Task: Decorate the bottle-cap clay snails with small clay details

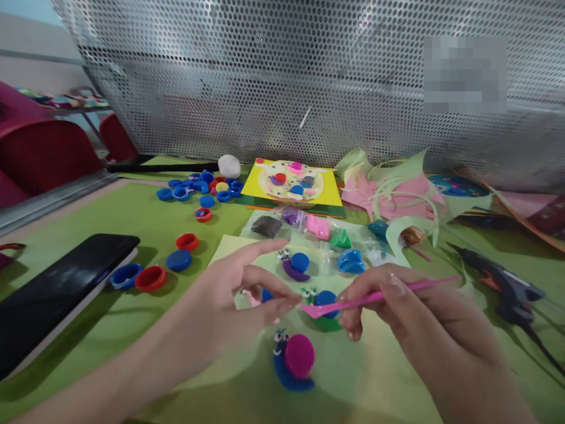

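A pink modelling tool (375, 298) lies between the thumb and fingers of my right hand (410, 318). Its flat end points left, over the green clay snail (329, 321) with a blue cap shell. My left hand (251, 288) pinches thumb and a finger together close to that end, index finger stretched out; what is in the pinch is too small to make out. Nearer me lies a blue clay snail (285, 371) with a pink round shell and googly eyes. Farther back is a purple clay snail (295, 271) with a blue shell. Another snail is partly hidden behind my left fingers.
Bags of coloured clay (318, 227) lie behind the snails. Several bottle caps (179, 259) and a phone (57, 288) are at left, a glue gun (507, 282) at right. A decorated yellow card (247, 188) and paper scraps (375, 188) sit before a perforated metal panel (265, 76).
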The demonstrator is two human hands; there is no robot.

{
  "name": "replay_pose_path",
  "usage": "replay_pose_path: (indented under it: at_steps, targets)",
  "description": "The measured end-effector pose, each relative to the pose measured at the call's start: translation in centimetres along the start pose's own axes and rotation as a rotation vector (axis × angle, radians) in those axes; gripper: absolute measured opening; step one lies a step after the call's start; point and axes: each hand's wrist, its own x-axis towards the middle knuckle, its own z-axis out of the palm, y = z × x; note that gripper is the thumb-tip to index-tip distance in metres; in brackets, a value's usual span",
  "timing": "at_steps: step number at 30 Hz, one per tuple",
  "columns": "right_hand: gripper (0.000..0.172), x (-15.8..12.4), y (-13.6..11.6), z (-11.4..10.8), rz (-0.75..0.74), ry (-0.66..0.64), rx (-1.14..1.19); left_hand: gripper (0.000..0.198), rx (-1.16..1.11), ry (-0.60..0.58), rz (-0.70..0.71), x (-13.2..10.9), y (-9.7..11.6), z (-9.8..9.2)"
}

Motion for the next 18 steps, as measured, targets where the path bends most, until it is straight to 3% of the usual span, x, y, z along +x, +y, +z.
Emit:
replay_pose_path:
  at_steps: [4,8,13,18]
  targets:
    - [0.038,0.1,-0.1,0.1,0.048,-0.201,-0.271,0.065,0.371,-0.038,0.251,-0.3,-1.2,-0.5]
    - [0.039,0.0,0.7,0.4,0.048,-0.322,-0.348,0.068,0.556,-0.236,0.307,-0.3,-2.0,-0.5]
    - [0.036,0.1,0.9,0.0,0.068,-0.267,-0.397,0.068,0.794,-0.34,0.361,-0.2,-1.3,0.4]
    - [0.035,0.2,0.6,-0.2,0.039,-0.239,-0.395,0.072,0.831,-0.348,0.431,-0.1,-1.3,0.8]
